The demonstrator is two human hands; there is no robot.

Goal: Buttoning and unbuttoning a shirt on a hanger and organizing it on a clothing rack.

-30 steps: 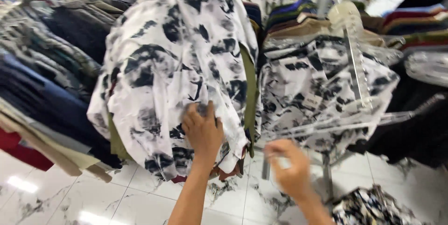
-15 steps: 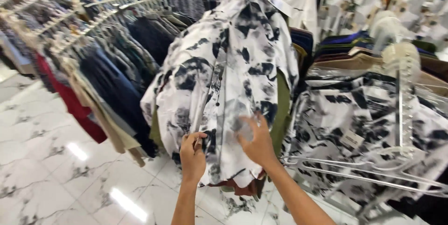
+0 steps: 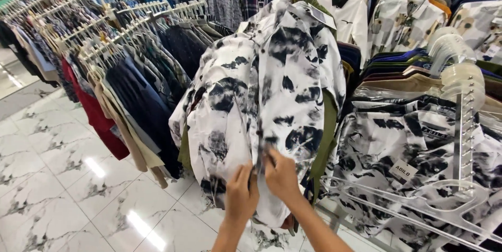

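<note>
Between crowded racks (image 3: 130,16), left hand (image 3: 241,192) and right hand (image 3: 281,174), fingers pinching black-and-white shirt (image 3: 266,95), clear hangers (image 3: 460,126) alongside

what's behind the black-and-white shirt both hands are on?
Behind the black-and-white shirt, an olive green garment shows at its right edge. The left hand and right hand pinch its front. Anything further behind is covered.

A shirt (image 3: 266,105) hangs at the front end of a rack in the middle of the view. The left hand (image 3: 241,195) and the right hand (image 3: 281,174) sit side by side on its lower front, touching it along the placket. To the left, a rail of hanging clothes (image 3: 120,74) runs back into the shop. To the right, a rack of clear hangers (image 3: 460,111) stands before more shirts. Below lies the tiled floor (image 3: 68,189)
</note>
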